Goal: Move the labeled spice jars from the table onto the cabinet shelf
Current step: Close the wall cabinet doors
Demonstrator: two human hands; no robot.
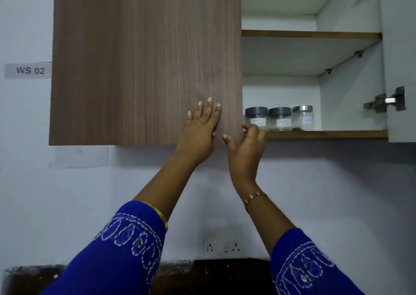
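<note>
A pale wall is faced, with a wall cabinet hung high on it; its left door [146, 63] is closed and its right door [398, 69] is swung open at the right edge. A paper tag reading "WS 02" [28, 70] is stuck to the wall at the left, and a socket plate [222, 246] is seen low down above a dark counter [202, 274].

Three labeled spice jars [279, 118] are already stood in a row on the lower cabinet shelf [326, 134], close together, near its left end: two with dark lids and one with a silver lid at the right.

The left hand [201, 126] is laid flat on the closed door with its fingers spread. The right hand [246, 145] is raised at that door's right edge, just in front of the leftmost jar; its fingers are loosely curled and nothing is held in it.

The leftmost jar could be nudged or toppled if the right hand is swept rightward, since it is stood so near the shelf's front edge. A fingertip could be caught at the door edge if the door is pulled carelessly.

The writing on the labels cannot be read. Whether the right fingertips are touching the door edge or the jar cannot be told. Most of the counter is cut off, so any jars left there are hidden.
</note>
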